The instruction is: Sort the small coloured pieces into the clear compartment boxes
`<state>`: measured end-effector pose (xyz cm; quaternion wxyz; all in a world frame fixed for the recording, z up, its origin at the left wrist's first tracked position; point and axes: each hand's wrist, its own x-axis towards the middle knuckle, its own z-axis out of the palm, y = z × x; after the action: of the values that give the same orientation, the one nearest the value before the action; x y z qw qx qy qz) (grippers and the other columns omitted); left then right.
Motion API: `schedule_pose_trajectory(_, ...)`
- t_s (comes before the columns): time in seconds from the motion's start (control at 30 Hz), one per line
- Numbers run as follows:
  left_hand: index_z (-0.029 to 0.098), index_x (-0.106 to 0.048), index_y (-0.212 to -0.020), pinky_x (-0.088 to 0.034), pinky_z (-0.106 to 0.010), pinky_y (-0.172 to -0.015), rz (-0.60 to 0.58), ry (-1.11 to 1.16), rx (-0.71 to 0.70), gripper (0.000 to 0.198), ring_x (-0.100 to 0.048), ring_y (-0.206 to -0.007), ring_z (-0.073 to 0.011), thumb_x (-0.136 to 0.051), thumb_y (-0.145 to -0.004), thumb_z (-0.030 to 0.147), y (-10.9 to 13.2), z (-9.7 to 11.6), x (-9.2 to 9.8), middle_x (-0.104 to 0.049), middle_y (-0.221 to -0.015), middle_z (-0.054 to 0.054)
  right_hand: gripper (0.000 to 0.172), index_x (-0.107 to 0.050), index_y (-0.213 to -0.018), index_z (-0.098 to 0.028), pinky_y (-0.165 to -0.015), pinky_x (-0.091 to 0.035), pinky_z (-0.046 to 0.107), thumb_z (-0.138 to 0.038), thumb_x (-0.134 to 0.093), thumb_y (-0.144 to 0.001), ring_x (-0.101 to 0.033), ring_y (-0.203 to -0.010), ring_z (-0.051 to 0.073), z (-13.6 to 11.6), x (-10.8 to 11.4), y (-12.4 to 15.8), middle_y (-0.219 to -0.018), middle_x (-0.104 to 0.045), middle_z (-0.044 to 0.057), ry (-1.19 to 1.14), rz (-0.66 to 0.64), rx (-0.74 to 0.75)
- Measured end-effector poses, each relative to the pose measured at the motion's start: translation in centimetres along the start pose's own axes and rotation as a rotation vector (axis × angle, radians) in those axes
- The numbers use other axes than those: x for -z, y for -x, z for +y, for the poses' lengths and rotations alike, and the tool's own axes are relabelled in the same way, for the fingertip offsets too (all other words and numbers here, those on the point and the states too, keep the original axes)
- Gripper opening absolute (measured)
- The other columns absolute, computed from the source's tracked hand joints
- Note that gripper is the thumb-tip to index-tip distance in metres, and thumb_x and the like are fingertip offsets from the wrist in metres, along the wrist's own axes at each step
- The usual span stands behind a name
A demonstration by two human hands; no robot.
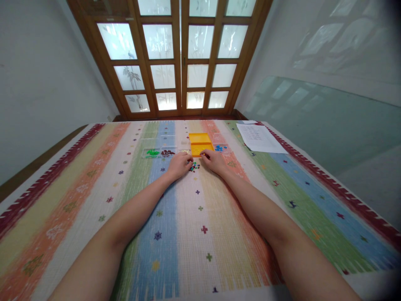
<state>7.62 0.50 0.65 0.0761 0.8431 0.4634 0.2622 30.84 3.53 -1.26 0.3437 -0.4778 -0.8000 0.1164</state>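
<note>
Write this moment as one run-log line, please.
left hand: at mixed pieces | right hand: at yellow box | left of yellow box: green pieces

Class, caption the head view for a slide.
Left hand by a small mixed pile, right hand at a yellow box.

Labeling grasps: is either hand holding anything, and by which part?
Cannot tell: left hand is by the multicoloured pieces, right hand at the open yellow case; anything between their fingers is hidden or too small.
</note>
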Motion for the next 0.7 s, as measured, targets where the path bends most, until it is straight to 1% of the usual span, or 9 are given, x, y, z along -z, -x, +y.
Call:
schedule_pose_trajectory(0.07,0.023,-0.076,-0.098,-0.05,-0.039,-0.092,0.049,0.008,0.03,0.017,-0.065,-0.1,-0.0244,-0.06,-0.095,0.026,0.1,-1.1,0.7,-0.074,-0.102,-0.008,0.02,-0.076,-0.103,-0.021,-0.072,-0.043,0.029,-0.026,-0.057,-0.097,-0.065,-0.077,0.02,0.1,0.0,0.0,-0.093,-0.077,0.005,0.002,0.01,0.006)
schedule_pose_trajectory(0.17,0.022,-0.077,-0.098,-0.049,-0.039,-0.091,0.146,-0.013,0.12,0.019,-0.066,-0.097,-0.0243,-0.059,-0.096,0.029,0.3,-4.0,2.1,-0.075,-0.1,-0.008,0.02,-0.076,-0.103,-0.021,-0.071,-0.042,0.029,-0.026,-0.057,-0.097,-0.065,-0.077,0.02,0.3,0.0,0.1,-0.091,-0.077,0.005,0.011,0.017,0.015)
schedule_pose_trajectory(0.27,0.022,-0.077,-0.101,-0.049,-0.038,-0.088,0.265,-0.015,0.275,0.021,-0.066,-0.092,-0.0231,-0.058,-0.097,0.031,0.6,-7.2,3.3,-0.077,-0.101,-0.007,0.019,-0.076,-0.103,-0.021,-0.07,-0.042,0.029,-0.025,-0.058,-0.096,-0.065,-0.076,0.02,0.3,0.0,0.1,-0.089,-0.076,0.004,0.015,-0.002,0.01)
schedule_pose_trajectory(0.37,0.024,-0.078,-0.101,-0.047,-0.04,-0.092,0.342,-0.069,0.395,0.02,-0.066,-0.097,-0.0241,-0.059,-0.095,0.031,1.0,-9.2,3.8,-0.077,-0.103,-0.006,0.019,-0.076,-0.104,-0.022,-0.07,-0.041,0.029,-0.024,-0.058,-0.096,-0.064,-0.075,0.02,0.1,0.0,0.1,-0.087,-0.076,0.003,0.02,-0.009,0.005)
schedule_pose_trajectory(0.43,0.025,-0.078,-0.101,-0.045,-0.043,-0.095,0.368,-0.119,0.425,0.021,-0.064,-0.102,-0.0259,-0.059,-0.096,0.031,1.2,-9.7,3.8,-0.077,-0.105,-0.007,0.019,-0.076,-0.104,-0.022,-0.07,-0.041,0.029,-0.024,-0.059,-0.096,-0.064,-0.075,0.02,0.0,0.0,0.1,-0.087,-0.076,0.003,0.016,-0.012,0.009)
schedule_pose_trajectory(0.5,0.025,-0.078,-0.103,-0.043,-0.045,-0.097,0.382,-0.152,0.431,0.023,-0.062,-0.106,-0.0278,-0.058,-0.097,0.034,1.3,-9.6,3.7,-0.076,-0.107,-0.009,0.018,-0.075,-0.104,-0.022,-0.071,-0.042,0.029,-0.023,-0.059,-0.096,-0.065,-0.077,0.02,-0.1,0.0,0.1,-0.088,-0.076,0.004,0.008,-0.024,0.01)
schedule_pose_trajectory(0.6,0.025,-0.078,-0.108,-0.041,-0.046,-0.097,0.384,-0.16,0.401,0.027,-0.059,-0.109,-0.0298,-0.055,-0.1,0.037,1.4,-8.9,3.6,-0.076,-0.109,-0.01,0.018,-0.075,-0.104,-0.022,-0.073,-0.044,0.029,-0.022,-0.06,-0.095,-0.066,-0.08,0.021,-0.2,0.1,0.1,-0.091,-0.077,0.004,0.003,-0.046,0.006)
schedule_pose_trajectory(0.7,0.025,-0.077,-0.108,-0.04,-0.046,-0.097,0.356,-0.15,0.35,0.028,-0.059,-0.111,-0.0305,-0.053,-0.102,0.038,1.3,-7.9,3.5,-0.075,-0.109,-0.01,0.016,-0.075,-0.101,-0.022,-0.074,-0.045,0.029,-0.023,-0.059,-0.096,-0.066,-0.081,0.021,-0.3,0.0,0.1,-0.093,-0.077,0.004,-0.006,-0.087,0.024)
